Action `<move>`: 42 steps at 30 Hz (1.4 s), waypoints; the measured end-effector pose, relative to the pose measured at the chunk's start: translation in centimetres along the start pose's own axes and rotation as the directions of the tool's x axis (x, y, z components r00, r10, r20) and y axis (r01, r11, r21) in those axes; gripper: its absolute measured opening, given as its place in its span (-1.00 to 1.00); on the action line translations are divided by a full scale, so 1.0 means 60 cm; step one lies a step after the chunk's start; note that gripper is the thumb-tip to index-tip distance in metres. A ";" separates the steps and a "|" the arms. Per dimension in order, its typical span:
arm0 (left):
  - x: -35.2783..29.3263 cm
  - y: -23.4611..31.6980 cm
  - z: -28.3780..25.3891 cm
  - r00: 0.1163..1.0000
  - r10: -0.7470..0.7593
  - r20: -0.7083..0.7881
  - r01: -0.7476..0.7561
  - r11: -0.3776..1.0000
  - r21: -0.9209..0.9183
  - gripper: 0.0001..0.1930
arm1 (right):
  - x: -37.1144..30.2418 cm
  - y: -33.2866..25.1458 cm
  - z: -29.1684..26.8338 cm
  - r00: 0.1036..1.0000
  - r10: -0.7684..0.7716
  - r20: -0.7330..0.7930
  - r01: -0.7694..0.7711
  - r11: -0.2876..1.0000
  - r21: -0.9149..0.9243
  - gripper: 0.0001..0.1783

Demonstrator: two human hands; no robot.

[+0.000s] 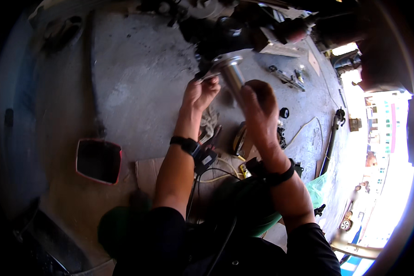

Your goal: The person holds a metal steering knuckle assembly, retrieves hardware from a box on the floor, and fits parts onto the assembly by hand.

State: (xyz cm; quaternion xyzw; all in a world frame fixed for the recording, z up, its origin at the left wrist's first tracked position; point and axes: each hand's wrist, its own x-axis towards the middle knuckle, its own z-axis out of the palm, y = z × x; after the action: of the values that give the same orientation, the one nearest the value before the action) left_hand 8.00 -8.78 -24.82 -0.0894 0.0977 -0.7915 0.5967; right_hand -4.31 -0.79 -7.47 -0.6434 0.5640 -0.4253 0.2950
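Note:
My right hand (261, 103) is closed round the lower end of a shiny metal cylinder (233, 78), which is tilted with its top toward the left. A wider flange-like disc (226, 60) sits at the cylinder's upper end. Beside that disc, my left hand (202, 94) pinches a flat piece at its left edge, with thumb and fingers together. Whether this piece belongs to the disc or is separate, I cannot tell. Dark machine parts (223, 34) lie just beyond, partly in shadow. The cylinder and right hand look slightly blurred.
On the grey concrete floor (138, 69), a red-rimmed dark bin (99, 162) stands to the left. Cardboard (147, 172), cables and a rag (209, 122) lie below my hands. A metal tool-like part (287, 78) and a black bar (331, 142) are at right.

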 end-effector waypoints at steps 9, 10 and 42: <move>-0.014 -0.002 0.016 0.995 0.086 -0.057 -0.081 0.993 0.091 -0.92 | -0.004 -0.015 0.000 1.000 -0.001 0.025 0.001 1.000 -0.015 -0.74; -0.013 -0.004 0.017 0.994 0.097 -0.056 -0.092 0.992 0.086 -0.91 | -0.004 -0.016 0.000 1.000 0.015 0.015 -0.014 0.999 -0.046 -0.74; -0.008 0.001 0.001 0.999 0.040 0.017 -0.040 0.999 -0.002 -0.92 | -0.007 -0.026 0.011 0.997 0.059 -0.040 -0.060 0.998 -0.034 -0.74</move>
State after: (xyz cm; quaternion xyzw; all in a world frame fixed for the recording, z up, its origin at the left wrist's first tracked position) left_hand 8.19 -8.35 -24.78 -0.0947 0.0952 -0.7786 0.6130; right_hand -2.97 -0.16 -6.52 -0.6231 0.5959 -0.4187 0.2853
